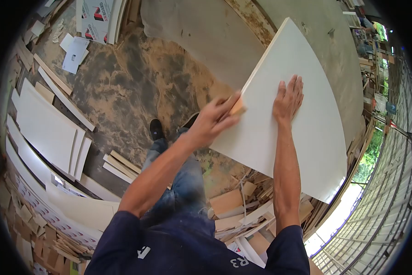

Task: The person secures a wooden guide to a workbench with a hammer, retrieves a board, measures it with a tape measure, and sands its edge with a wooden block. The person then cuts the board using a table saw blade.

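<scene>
Step looks like edge-rubbing: left hand (pixel 214 120) closed round a tan block (pixel 237 109), blurred, at the left edge of the board (pixel 315 123). Right hand (pixel 288 97) lies flat on its face, fingers extended, gripping nothing. Next stroke probably needs block square, board steady. Board's right of centre: white, smooth-looking, right side curved, far end pointed. Support unclear.

Dark floor (pixel 106 138), brown dust (pixel 137 50), pale strips (pixel 123 162)

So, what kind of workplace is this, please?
Probably a woodworking workshop: the right hand rests on a large white panel, cut boards lie at picture left, and offcuts are heaped nearby.
</scene>
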`<action>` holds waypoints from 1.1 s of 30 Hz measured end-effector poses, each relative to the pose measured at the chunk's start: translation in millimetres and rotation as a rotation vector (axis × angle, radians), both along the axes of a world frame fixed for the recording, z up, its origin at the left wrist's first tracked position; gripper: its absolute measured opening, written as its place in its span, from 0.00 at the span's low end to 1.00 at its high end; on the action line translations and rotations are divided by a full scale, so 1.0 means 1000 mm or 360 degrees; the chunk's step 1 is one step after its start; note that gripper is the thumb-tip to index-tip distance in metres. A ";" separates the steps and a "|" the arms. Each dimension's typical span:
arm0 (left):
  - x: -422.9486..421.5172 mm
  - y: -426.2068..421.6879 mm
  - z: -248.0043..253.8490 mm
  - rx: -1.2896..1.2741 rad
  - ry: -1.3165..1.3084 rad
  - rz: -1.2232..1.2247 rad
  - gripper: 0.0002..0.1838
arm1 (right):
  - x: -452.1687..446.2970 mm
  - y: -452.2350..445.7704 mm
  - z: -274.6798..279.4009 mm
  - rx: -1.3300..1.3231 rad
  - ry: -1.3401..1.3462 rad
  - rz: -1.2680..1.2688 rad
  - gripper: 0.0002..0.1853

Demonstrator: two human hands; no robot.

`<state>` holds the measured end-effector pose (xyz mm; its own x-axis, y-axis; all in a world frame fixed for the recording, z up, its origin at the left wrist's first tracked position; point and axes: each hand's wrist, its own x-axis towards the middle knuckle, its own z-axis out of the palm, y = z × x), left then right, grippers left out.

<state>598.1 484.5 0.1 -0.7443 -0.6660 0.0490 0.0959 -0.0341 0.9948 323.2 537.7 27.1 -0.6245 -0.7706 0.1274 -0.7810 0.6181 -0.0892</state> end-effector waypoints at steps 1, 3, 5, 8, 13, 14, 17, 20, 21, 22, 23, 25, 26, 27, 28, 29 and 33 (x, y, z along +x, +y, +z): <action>0.002 0.004 0.000 0.0022 0.0002 -0.0006 0.37 | 0.002 0.004 0.001 0.0022 0.0002 -0.0006 0.36; 0.007 0.004 0.001 0.0089 -0.0039 -0.0041 0.37 | 0.002 0.000 0.004 0.0020 -0.0023 -0.0001 0.36; 0.042 0.040 -0.009 -0.0003 -0.0010 -0.0005 0.36 | 0.002 0.000 0.001 0.0011 -0.0032 0.0002 0.36; 0.055 0.058 -0.015 0.0129 0.0136 0.0082 0.36 | 0.002 0.000 0.003 0.0004 -0.0045 -0.0007 0.36; -0.009 -0.005 0.002 0.0169 -0.0013 0.0011 0.37 | 0.004 -0.003 0.010 0.0020 -0.0079 -0.0005 0.36; -0.010 -0.007 0.004 0.0253 0.0033 0.0024 0.37 | 0.003 -0.002 0.008 0.0028 -0.0074 -0.0010 0.36; 0.044 0.046 -0.013 -0.0067 0.0056 0.0084 0.37 | 0.001 0.003 0.001 0.0026 -0.0040 0.0000 0.36; 0.055 0.050 -0.005 0.0276 0.0098 0.0007 0.36 | 0.001 0.003 -0.001 0.0021 -0.0007 0.0013 0.36; 0.034 0.029 -0.001 0.0276 0.0096 -0.0001 0.36 | 0.002 0.005 -0.001 0.0011 0.0006 0.0014 0.36; 0.009 0.005 0.001 0.0221 0.0005 -0.0004 0.36 | 0.003 0.003 0.000 0.0012 0.0004 0.0006 0.36; -0.005 -0.007 0.003 0.0169 -0.0084 -0.0008 0.37 | 0.004 0.000 0.004 0.0003 -0.0018 0.0018 0.36; -0.009 -0.006 0.004 0.0244 -0.0033 -0.0007 0.37 | 0.003 0.001 0.005 0.0009 -0.0041 0.0034 0.36; -0.009 -0.007 0.005 0.0295 0.0017 -0.0002 0.37 | 0.001 0.001 0.004 0.0016 -0.0044 0.0037 0.36; 0.004 0.004 0.000 0.0293 0.0025 0.0001 0.37 | -0.002 0.000 0.006 0.0023 -0.0039 0.0047 0.36; 0.029 0.026 -0.010 0.0186 0.0070 -0.0007 0.37 | -0.001 0.002 0.005 0.0021 -0.0031 0.0051 0.36; 0.046 0.041 -0.016 0.0073 0.0113 -0.0011 0.38 | 0.001 0.005 0.001 0.0030 -0.0007 0.0036 0.36; 0.049 0.044 -0.012 0.0247 0.0137 0.0006 0.38 | 0.003 0.004 0.000 0.0040 -0.0015 0.0000 0.36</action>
